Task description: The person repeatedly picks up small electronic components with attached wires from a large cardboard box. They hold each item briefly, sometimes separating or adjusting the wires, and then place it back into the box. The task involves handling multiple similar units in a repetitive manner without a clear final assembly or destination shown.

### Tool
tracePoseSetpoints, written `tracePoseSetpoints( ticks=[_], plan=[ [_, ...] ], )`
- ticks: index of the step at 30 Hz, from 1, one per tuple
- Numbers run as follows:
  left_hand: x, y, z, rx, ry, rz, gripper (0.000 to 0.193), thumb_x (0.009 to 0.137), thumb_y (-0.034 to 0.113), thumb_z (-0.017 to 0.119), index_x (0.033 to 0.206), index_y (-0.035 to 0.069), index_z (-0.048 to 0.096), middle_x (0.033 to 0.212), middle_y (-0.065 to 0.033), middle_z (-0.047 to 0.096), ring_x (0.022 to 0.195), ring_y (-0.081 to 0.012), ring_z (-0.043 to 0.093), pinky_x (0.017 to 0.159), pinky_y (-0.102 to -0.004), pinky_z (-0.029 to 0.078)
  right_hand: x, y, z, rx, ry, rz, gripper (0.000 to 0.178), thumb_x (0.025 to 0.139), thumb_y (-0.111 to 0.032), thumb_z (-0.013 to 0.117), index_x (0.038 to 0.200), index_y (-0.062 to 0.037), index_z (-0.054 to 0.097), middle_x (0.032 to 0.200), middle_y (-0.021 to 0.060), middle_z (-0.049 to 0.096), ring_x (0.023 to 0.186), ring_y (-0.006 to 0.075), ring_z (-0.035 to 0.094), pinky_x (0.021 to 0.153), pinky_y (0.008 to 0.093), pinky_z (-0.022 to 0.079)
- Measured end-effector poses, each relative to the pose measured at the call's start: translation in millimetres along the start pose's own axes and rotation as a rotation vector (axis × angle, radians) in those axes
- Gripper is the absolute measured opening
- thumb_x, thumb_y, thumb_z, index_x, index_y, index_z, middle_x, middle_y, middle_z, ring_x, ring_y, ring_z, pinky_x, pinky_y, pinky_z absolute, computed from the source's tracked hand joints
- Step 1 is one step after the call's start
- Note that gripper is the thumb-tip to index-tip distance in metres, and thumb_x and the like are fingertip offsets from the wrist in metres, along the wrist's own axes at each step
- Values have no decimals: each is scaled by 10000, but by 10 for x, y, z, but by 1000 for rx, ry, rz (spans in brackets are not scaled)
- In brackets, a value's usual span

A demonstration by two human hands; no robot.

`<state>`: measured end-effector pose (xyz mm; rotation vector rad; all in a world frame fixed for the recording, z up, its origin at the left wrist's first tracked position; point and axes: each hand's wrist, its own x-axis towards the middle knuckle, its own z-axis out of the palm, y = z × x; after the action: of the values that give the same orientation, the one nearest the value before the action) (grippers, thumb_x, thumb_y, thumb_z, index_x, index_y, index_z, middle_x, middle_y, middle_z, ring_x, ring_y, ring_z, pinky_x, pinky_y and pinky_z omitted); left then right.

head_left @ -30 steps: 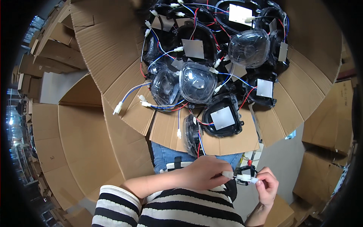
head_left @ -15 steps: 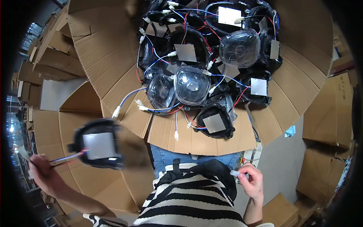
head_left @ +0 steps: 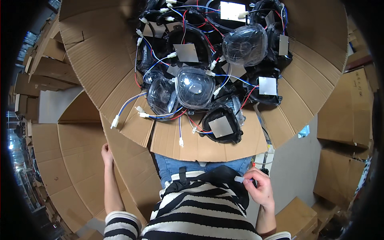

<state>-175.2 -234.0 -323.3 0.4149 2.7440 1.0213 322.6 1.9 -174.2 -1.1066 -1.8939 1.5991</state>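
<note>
My left hand (head_left: 106,155) is lowered at the left, over an open cardboard box, beside the edge of a tall flap. Its fingers are mostly hidden behind that flap, and no lamp shows at it. Close to my waist, my right hand (head_left: 259,185) pinches a small white plug connector (head_left: 239,179) between thumb and fingertips. In front of me lies a heap of lamp units: some show a clear rounded lens (head_left: 195,88), others a black back (head_left: 237,135) with a silver plate (head_left: 221,127). Red, blue and white wires with white plugs (head_left: 115,122) trail from them.
Wide cardboard flaps (head_left: 208,148) spread out under and around the lamp heap. The left-hand box (head_left: 80,160) stands lower, beside my legs. Closed cartons (head_left: 340,116) are stacked at the right, with another carton (head_left: 294,218) on the floor.
My left hand has moved right and upward to the flap edge. The lamp that hung by its wires from it is out of sight. My right hand keeps its pinch on the plug connector.
</note>
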Motion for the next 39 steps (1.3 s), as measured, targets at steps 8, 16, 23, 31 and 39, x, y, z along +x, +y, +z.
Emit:
tracePoseSetpoints(
  ticks=[8,16,23,31,39],
  plan=[
    [-1339,1899,89,265,48,616,227,781,125,510,951,-26,512,986,-137,527,962,-266,473,856,-331,355,113,7,110,-18,-42,10,33,689,7,558,720,6,545,673,66,526,567,146,477,501,231,384],
    [-1568,1826,1811,-607,-885,-267,251,819,229,530,964,26,506,860,-30,544,816,-109,489,724,-230,381,90,-39,125,17,-42,4,65,694,14,543,757,-1,541,684,68,515,584,170,490,501,246,389],
    [-1352,1841,2727,-858,-753,-633,152,758,169,596,846,91,500,707,-31,549,509,-95,472,484,-242,439,-71,167,154,106,-18,-21,87,769,-115,497,748,-31,500,708,85,495,609,208,497,524,291,390],
    [-1764,2415,1975,-834,-904,-141,279,888,255,379,915,8,507,542,19,417,429,-46,344,387,-179,259,-147,282,129,103,13,-29,126,757,-138,489,742,-12,488,718,101,512,639,243,512,561,323,390],
    [-2182,3367,1180,-425,-938,292,429,890,348,323,986,-26,508,634,-29,428,540,-95,365,492,-206,287,-156,317,157,69,89,-100,125,768,-136,480,747,-14,493,692,75,495,599,197,481,536,300,377]
  ],
)
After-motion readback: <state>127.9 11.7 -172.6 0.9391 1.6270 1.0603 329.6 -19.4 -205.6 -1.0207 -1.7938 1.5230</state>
